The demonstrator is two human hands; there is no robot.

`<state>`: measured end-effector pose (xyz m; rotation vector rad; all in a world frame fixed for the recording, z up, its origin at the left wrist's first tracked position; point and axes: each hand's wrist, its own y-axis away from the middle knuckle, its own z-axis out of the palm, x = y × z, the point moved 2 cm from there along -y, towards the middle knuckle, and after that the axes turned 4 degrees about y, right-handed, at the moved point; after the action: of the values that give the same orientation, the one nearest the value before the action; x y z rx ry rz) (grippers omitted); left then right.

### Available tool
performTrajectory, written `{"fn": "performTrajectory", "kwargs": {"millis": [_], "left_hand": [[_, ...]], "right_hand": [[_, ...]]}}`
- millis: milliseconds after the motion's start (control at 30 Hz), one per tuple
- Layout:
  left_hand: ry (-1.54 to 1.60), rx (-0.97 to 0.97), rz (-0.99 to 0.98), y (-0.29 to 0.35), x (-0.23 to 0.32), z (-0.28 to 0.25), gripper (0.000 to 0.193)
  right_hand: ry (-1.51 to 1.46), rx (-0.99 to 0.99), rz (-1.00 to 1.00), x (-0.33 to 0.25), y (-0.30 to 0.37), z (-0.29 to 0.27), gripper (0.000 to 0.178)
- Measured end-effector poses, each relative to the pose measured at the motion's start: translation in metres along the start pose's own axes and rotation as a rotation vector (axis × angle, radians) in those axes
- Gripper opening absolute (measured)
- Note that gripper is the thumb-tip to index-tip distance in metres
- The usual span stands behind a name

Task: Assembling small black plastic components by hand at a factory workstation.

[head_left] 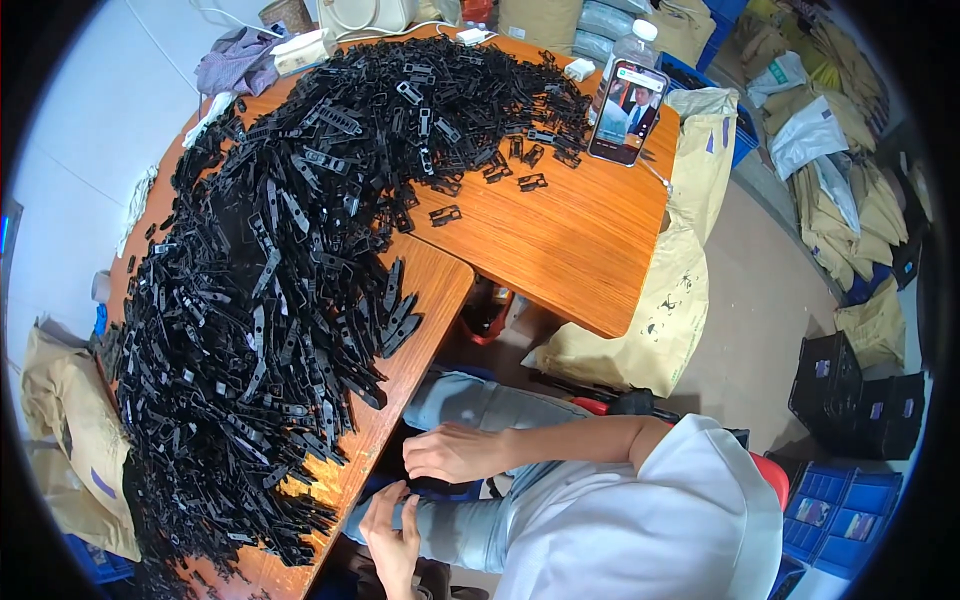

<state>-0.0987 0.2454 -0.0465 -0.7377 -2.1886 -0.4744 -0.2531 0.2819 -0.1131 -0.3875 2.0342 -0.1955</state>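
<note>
Bending inward close together, the right hand (455, 453) and the left hand (388, 528) meet over the lap, the right one just beyond the left. The fingers of both are bent, the left thumb raised toward the right fingertips; I cannot tell whether they pinch anything, as the space between them is dark and partly hidden. Beneath them are the light blue jeans (455, 530), just beside the near edge of the wooden table (425, 290).

Left of the hands, a large heap of black plastic parts (250, 330) covers most of the tabletop, long slotted pieces nearer and smaller frames farther off. A few small black frames (533, 182) lie loose on the far right tabletop (570, 250). There a phone (627, 112) with a lit screen leans upright before a clear bottle (636, 47). At the far left sits a crumpled purple-grey cloth (237, 62). Tan sacks (640, 340) stand right of the tabletop; black crates (828, 380) and blue crates (845, 515) are stacked at the right.
</note>
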Motion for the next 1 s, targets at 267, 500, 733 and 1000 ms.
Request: {"fn": "performTrajectory", "kwargs": {"millis": [267, 500, 733, 1000], "left_hand": [[0.006, -0.03, 0.008, 0.003, -0.005, -0.003, 0.015], [-0.01, -0.062, 0.029, 0.007, 0.002, -0.008, 0.017], [-0.096, -0.171, 0.169, -0.004, 0.015, -0.046, 0.02], [-0.122, 0.291, 0.183, -0.146, -0.023, -0.15, 0.014]], "right_hand": [[0.449, 0.527, 0.178, -0.004, 0.02, -0.105, 0.007], [0.882, 0.755, 0.549, 0.039, 0.055, -0.207, 0.01], [0.962, 0.693, 0.415, 0.067, 0.02, -0.242, 0.011], [0.909, 0.499, 0.238, 0.078, -0.028, -0.209, 0.017]]}}
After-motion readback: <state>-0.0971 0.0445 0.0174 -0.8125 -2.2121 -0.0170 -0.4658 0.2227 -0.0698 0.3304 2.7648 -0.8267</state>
